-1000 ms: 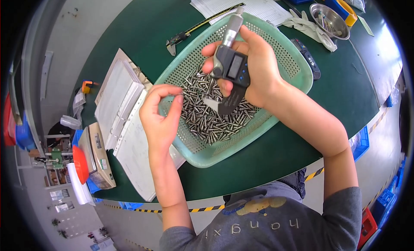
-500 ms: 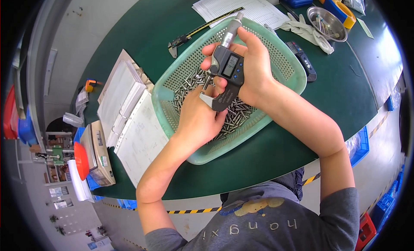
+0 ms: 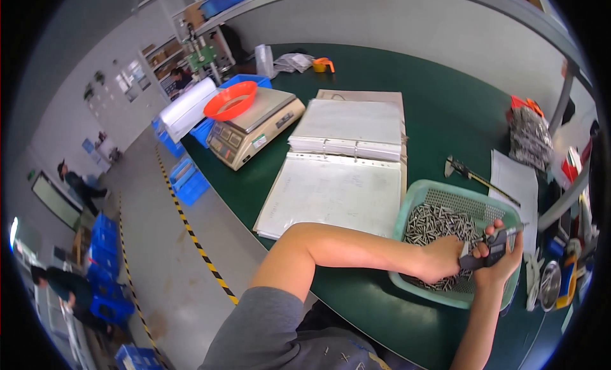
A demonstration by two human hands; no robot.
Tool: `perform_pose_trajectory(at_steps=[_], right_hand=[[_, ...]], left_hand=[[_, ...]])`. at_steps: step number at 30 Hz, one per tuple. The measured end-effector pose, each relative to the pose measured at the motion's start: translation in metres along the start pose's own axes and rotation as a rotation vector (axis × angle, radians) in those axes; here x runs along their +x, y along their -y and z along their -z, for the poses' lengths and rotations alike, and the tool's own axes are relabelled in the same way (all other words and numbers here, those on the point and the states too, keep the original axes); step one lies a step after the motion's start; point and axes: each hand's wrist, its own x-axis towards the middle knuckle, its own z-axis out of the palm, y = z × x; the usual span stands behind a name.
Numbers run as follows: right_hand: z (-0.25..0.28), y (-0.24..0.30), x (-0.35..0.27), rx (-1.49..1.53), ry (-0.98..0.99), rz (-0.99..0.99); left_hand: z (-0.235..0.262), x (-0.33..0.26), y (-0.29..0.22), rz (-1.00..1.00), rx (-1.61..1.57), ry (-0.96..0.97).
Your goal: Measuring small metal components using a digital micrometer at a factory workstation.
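Observation:
My right hand [image 3: 507, 260] is closed around a dark grey digital micrometer [image 3: 491, 250], its thimble pointing up and to the right. My left hand [image 3: 441, 258] is at the jaw end of the micrometer with the fingers bent; whatever they pinch is hidden. Both hands are over a pale green perforated plastic basket [image 3: 434, 294], in the lower right. Many small metal pins [image 3: 439, 222] lie heaped inside it. Just beyond the basket, a caliper [image 3: 472, 174] rests partly across a paper sheet [image 3: 519, 179].
An open ring binder [image 3: 337, 190] lies left of the basket. Farther left stands a weighing scale [image 3: 245, 134] with a red bowl [image 3: 229, 103] on it. A white glove [image 3: 533, 278] and metal bowl [image 3: 550, 284] are at the right. Blue crates [image 3: 189, 181] and two people [image 3: 77, 185] are beyond the table.
The view has swung to the left, so the basket and both hands now appear at the lower right. The micrometer is still in my right hand, with my left hand beside its jaws.

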Motion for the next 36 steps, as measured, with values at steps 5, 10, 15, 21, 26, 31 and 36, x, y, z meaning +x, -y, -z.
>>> perform_pose_trajectory(at_steps=[5,10,15,21,26,31,36], right_hand=[[0.007,0.002,0.001,0.008,0.025,-0.001],[0.013,0.009,0.0,0.003,-0.001,0.005],[0.001,0.008,0.007,0.008,-0.043,-0.07],[-0.002,0.005,0.011,0.016,0.001,-0.122],[0.004,0.007,0.006,0.008,0.084,-0.129],[0.002,0.007,0.002,0.007,0.051,-0.152],[0.003,0.007,0.004,0.007,0.06,-0.184]], left_hand=[[0.01,-0.001,-0.004,-0.002,0.077,0.066],[0.033,0.008,-0.002,0.314,-0.136,0.025],[0.055,0.002,0.012,0.553,-0.413,-0.326],[0.059,-0.003,0.016,0.7,-1.145,-0.434],[0.057,-0.006,0.01,0.69,-1.406,-0.42],[0.057,-0.009,0.008,0.699,-1.43,-0.369],[0.056,-0.01,0.007,0.632,-1.432,-0.398]])
